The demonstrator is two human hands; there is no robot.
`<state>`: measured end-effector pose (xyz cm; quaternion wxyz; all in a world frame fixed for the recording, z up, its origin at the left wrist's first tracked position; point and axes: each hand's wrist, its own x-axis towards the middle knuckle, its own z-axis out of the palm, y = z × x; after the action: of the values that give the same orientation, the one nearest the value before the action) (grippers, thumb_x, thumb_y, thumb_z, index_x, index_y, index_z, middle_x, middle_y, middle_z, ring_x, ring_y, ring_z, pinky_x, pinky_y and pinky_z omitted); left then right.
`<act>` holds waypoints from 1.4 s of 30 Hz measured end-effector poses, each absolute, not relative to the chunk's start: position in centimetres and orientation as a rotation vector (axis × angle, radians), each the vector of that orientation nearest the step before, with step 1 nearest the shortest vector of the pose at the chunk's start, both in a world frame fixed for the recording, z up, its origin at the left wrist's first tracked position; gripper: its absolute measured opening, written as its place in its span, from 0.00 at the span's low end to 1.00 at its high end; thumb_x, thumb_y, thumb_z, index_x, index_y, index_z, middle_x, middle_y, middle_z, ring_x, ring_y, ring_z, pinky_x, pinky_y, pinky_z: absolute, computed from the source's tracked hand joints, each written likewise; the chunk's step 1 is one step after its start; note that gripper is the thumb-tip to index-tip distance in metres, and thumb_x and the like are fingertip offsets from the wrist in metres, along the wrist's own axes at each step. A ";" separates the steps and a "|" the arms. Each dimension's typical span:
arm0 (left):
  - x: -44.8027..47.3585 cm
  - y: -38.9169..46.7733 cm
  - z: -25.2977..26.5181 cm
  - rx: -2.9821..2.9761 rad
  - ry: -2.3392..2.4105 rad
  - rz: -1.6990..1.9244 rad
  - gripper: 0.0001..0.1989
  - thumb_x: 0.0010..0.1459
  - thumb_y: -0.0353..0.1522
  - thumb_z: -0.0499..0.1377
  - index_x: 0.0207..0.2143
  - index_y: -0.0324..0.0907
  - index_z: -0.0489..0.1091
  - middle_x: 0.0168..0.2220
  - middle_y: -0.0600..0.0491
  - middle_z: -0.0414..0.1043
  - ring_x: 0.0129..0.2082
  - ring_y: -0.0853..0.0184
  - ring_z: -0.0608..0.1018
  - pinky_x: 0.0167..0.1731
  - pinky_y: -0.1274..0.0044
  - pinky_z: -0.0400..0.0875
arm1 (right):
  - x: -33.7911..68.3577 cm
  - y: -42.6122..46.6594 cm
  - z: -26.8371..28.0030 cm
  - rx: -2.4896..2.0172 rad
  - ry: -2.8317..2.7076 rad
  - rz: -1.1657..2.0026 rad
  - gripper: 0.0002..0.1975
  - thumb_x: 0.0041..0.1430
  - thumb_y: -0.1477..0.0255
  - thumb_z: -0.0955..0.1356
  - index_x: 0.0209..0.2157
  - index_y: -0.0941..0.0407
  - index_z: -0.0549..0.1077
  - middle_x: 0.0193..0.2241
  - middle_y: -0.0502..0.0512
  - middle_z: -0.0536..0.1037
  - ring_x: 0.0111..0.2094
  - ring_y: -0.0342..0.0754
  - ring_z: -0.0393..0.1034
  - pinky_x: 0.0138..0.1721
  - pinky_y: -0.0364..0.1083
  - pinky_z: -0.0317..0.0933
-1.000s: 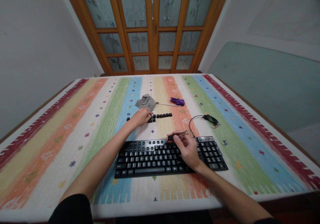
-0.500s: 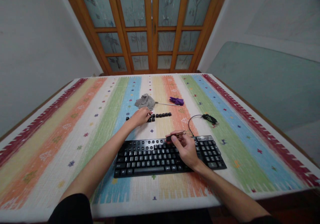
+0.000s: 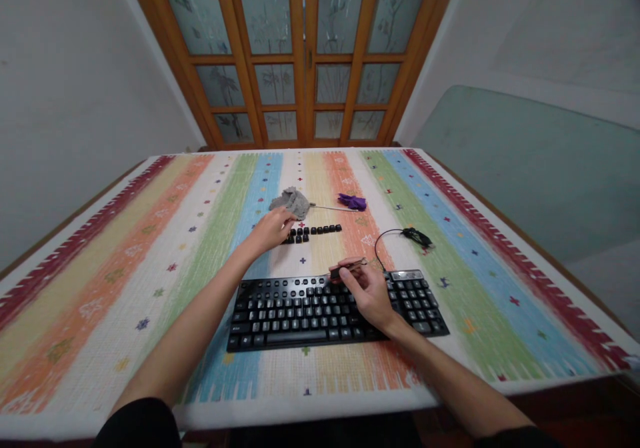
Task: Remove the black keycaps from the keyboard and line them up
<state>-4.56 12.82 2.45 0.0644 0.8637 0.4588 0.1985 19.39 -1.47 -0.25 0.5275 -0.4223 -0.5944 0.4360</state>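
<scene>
A black keyboard (image 3: 305, 325) lies across the near part of the table, with bare spots in its top row. Beyond it, loose black keycaps (image 3: 320, 230) sit in short rows. My left hand (image 3: 273, 229) is over the left end of these rows, its fingers bent and pinched together; whatever is between them is hidden. Above the keyboard's right half, my right hand (image 3: 367, 295) grips a small dark object (image 3: 336, 273) with a thin brown part, too small to identify. It points left over the top row.
A grey cloth (image 3: 291, 201) lies behind my left hand, beside a thin metal rod (image 3: 333, 208). Right of it rests a crumpled purple cloth or glove (image 3: 352, 201). The bundled keyboard cable (image 3: 417, 237) is at the right. A striped cloth (image 3: 165, 315) covers the table.
My left hand has shifted a little left along the keycaps, uncovering some on its right. My right hand keeps its hold on the dark object, nearly in place.
</scene>
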 end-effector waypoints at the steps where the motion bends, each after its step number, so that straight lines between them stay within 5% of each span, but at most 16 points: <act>1: -4.8 12.3 2.6 2.592 1.385 0.638 0.11 0.63 0.27 0.52 0.39 0.39 0.74 0.37 0.47 0.72 0.41 0.61 0.75 0.45 0.69 0.70 | 19.5 -1.3 -0.2 -1.009 -1.426 1.061 0.12 0.63 0.60 0.67 0.39 0.54 0.71 0.35 0.56 0.81 0.33 0.50 0.79 0.38 0.50 0.75; 8: -5.3 6.8 2.8 2.494 1.276 0.714 0.15 0.62 0.22 0.48 0.41 0.39 0.73 0.41 0.48 0.70 0.43 0.64 0.75 0.47 0.71 0.70 | 19.9 -0.7 0.3 -0.986 -1.480 1.156 0.13 0.62 0.60 0.67 0.39 0.55 0.71 0.34 0.55 0.80 0.34 0.49 0.78 0.38 0.49 0.74; 20: -3.6 -1.2 2.1 2.467 1.236 0.464 0.10 0.66 0.29 0.50 0.43 0.43 0.70 0.42 0.49 0.73 0.45 0.62 0.74 0.49 0.68 0.70 | 19.5 -1.7 0.5 -1.004 -1.784 0.978 0.09 0.65 0.65 0.66 0.40 0.55 0.73 0.35 0.55 0.79 0.34 0.48 0.76 0.38 0.47 0.72; 42: -2.3 -4.9 -1.1 2.459 1.494 0.664 0.13 0.68 0.31 0.50 0.52 0.40 0.65 0.51 0.45 0.73 0.51 0.58 0.75 0.54 0.62 0.69 | 17.4 -2.0 0.9 -1.017 -1.846 0.850 0.03 0.63 0.75 0.65 0.37 0.56 0.71 0.30 0.53 0.78 0.31 0.46 0.75 0.35 0.44 0.68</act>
<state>-2.33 -4.92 -1.07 0.0943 0.8291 0.5037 0.2237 17.44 -2.00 0.95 0.4209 -0.4058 -0.7368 0.3394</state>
